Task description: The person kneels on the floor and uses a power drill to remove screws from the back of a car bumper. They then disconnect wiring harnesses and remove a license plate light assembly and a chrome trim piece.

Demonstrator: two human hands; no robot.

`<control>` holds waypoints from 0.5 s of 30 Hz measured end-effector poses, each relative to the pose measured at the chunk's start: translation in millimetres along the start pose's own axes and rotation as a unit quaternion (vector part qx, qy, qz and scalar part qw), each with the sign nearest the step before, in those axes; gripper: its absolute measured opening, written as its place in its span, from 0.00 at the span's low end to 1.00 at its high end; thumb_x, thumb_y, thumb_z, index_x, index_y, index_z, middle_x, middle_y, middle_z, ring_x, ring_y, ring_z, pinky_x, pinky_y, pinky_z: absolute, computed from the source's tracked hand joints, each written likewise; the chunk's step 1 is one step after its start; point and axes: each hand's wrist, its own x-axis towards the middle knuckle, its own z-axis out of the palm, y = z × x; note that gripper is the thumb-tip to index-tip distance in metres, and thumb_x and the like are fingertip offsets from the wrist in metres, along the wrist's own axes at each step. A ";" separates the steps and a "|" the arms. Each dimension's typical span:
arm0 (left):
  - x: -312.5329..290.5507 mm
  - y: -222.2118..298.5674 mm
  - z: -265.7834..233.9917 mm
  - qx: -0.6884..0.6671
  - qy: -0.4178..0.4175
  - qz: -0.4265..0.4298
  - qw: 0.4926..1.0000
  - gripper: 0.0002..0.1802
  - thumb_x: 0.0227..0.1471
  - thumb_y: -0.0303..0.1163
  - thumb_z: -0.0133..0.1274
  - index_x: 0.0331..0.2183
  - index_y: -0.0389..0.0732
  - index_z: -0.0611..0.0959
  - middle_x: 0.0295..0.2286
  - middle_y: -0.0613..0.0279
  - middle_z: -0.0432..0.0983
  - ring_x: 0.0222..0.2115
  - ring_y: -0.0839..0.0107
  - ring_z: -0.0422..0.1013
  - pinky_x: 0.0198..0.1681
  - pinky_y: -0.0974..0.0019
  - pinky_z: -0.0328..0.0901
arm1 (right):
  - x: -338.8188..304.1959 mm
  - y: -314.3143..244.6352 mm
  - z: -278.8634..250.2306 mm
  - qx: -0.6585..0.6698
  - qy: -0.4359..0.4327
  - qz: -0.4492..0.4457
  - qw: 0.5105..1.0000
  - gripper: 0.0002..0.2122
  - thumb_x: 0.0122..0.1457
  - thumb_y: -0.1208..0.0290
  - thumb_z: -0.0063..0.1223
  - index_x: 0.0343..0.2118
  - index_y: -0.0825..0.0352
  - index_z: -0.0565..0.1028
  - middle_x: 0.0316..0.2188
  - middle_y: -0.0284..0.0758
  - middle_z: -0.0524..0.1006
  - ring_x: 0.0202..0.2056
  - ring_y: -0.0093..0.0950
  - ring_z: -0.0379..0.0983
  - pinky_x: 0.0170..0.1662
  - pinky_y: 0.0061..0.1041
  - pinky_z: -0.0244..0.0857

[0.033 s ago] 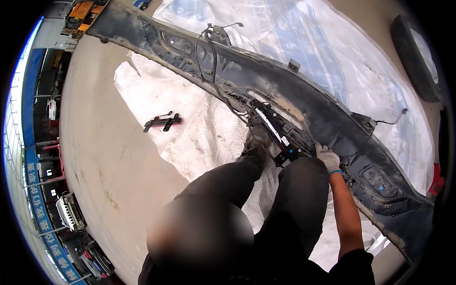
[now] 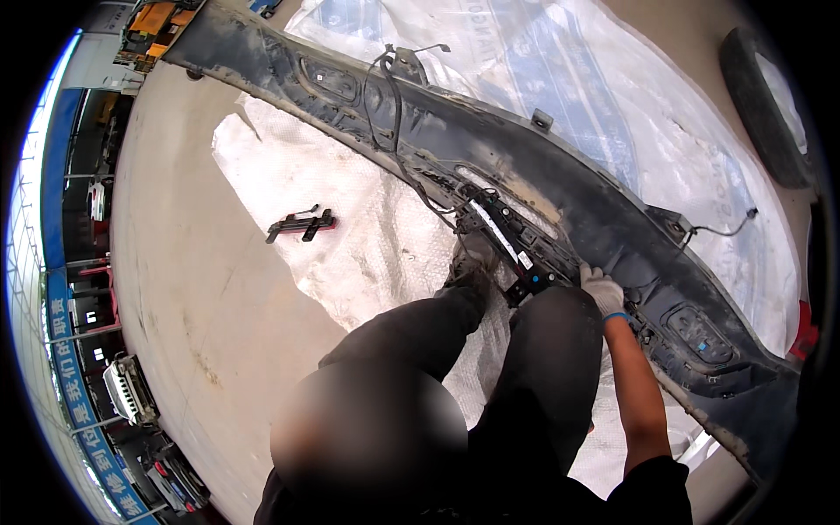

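My right hand (image 2: 602, 290), in a pale work glove with a blue cuff, is at the near edge of a long black car bumper (image 2: 612, 219), beside my raised knee. Its fingers are bent down against the bumper and partly hidden, so what they grip is unclear. Just left of that hand, a slim black bracket-like module (image 2: 499, 229) with a white label lies along the bumper's inner side. A black wiring harness (image 2: 395, 114) loops over the bumper further left. My left hand does not show; a blurred patch covers the area by my left leg.
White woven sheeting (image 2: 350, 219) lies under the bumper. On it, at the left, is a small black and red part (image 2: 302, 225). A black tyre-like ring (image 2: 761, 109) stands at the far right. Parked vehicles (image 2: 129, 391) line the left side.
The loose cable end at the bumper's right has shifted slightly. My right hand stays at the same spot on the bumper, with only a slight shift in the picture.
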 end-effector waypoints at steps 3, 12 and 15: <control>-20.1 -36.7 4.5 0.004 -0.042 -0.043 0.998 0.23 0.60 0.45 0.53 0.50 0.40 0.81 0.45 0.47 0.80 0.47 0.52 0.76 0.51 0.55 0.68 | -1.9 -17.1 21.7 -0.056 0.094 0.031 0.994 0.27 0.62 0.58 0.46 0.62 0.66 0.63 0.48 0.44 0.74 0.44 0.45 0.76 0.42 0.47 0.72; 5.1 18.8 -181.2 -0.074 0.242 0.045 0.966 0.21 0.58 0.44 0.57 0.48 0.40 0.82 0.43 0.47 0.80 0.47 0.54 0.76 0.52 0.55 0.68 | -17.8 -40.8 16.4 0.022 0.074 0.088 0.993 0.31 0.62 0.52 0.46 0.64 0.64 0.59 0.57 0.45 0.67 0.55 0.45 0.68 0.50 0.49 0.70; 30.9 91.2 -238.2 -0.022 0.290 0.124 0.949 0.26 0.56 0.44 0.57 0.52 0.41 0.77 0.49 0.46 0.73 0.51 0.52 0.71 0.55 0.54 0.66 | -7.4 -36.5 22.3 0.046 0.084 0.114 0.989 0.29 0.62 0.54 0.47 0.63 0.62 0.61 0.56 0.42 0.68 0.55 0.44 0.68 0.49 0.51 0.69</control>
